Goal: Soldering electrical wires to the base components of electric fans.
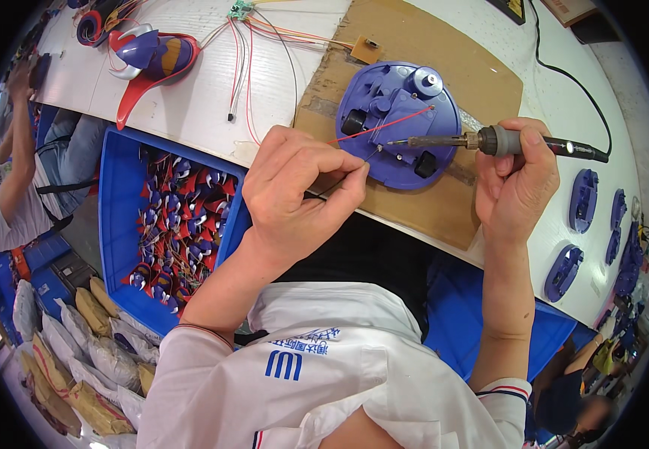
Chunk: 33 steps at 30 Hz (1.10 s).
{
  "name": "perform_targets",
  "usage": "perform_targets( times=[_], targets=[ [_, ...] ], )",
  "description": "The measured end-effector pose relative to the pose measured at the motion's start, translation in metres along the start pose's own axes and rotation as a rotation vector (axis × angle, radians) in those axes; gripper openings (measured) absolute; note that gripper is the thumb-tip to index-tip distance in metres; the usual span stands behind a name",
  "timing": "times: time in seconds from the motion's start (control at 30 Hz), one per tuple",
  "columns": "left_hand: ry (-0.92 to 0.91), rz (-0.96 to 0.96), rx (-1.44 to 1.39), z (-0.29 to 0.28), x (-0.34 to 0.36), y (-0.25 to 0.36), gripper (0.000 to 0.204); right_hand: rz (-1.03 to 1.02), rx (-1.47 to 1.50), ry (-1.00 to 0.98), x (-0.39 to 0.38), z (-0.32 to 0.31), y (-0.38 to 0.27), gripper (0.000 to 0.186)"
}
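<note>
L hand [294, 183]: thumb & forefinger pinched tog. on a thin dark wire [373, 154], at the near L edge of the purple base [403, 105]. R hand [515, 172]: fingers closed around the handle of a soldering iron [500, 141], held approx. level, tip pointing L over the base; whether tip touches metal, I can't tell from here.

Base: oval, lying on a brown cardboard sheet [489, 82] atop the white table [182, 93], in front of the person, w/ black wheels, a round grey-topped cylinder [427, 81] at its far side & a red wire [392, 123] slanting across it.

Far L of base: small brown board [366, 49] on the cardboard; beyond, a green circuit board [240, 10] w/ several loose leads; further L, a red-and-blue toy part [156, 60] w/ leads attached. R side of table: more purple parts [583, 200], set apart from one another; black cord [590, 93] runs from the iron's rear end.

Below table edge, L: blue bin [105, 202] holding many red/blue/white pieces [190, 213]. Beyond bin: a seated co-worker [17, 213] & stacked sacks [100, 367].
</note>
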<state>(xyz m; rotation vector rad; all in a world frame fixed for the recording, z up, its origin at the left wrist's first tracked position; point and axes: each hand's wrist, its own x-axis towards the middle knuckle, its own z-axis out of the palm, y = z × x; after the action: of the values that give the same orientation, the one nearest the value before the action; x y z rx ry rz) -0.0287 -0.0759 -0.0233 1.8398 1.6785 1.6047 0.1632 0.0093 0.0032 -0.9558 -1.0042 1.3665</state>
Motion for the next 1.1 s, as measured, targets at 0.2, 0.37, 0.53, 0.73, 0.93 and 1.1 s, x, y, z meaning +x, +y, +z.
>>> perform_targets(
  times=[0.2, 0.37, 0.53, 0.73, 0.93, 1.1],
  targets=[
    [-0.059, 0.04, 0.155, -0.008, 0.011, 0.016, 0.043, 0.005, 0.08, 0.036, 0.009, -0.008, -0.009, 0.024],
    [-0.212, 0.048, 0.321, 0.006, 0.033, 0.032, 0.069, -0.01, 0.166, 0.058, 0.018, -0.023, -0.016, 0.025],
    [-0.24, 0.041, 0.301, 0.018, 0.042, 0.034, 0.079, -0.025, 0.22, 0.1, 0.025, -0.036, -0.02, 0.023],
    [-0.175, -0.164, -0.127, -0.009, 0.04, 0.02, 0.066, -0.037, 0.241, 0.068, 0.029, -0.043, -0.019, 0.02],
    [0.118, -0.349, -0.12, -0.043, 0.044, -0.015, 0.027, -0.021, 0.288, 0.042, 0.029, -0.044, -0.017, 0.021],
    [0.326, -0.291, 0.382, -0.062, 0.039, -0.047, 0.038, -0.039, 0.219, 0.093, 0.028, -0.038, -0.017, 0.021]
  ],
)
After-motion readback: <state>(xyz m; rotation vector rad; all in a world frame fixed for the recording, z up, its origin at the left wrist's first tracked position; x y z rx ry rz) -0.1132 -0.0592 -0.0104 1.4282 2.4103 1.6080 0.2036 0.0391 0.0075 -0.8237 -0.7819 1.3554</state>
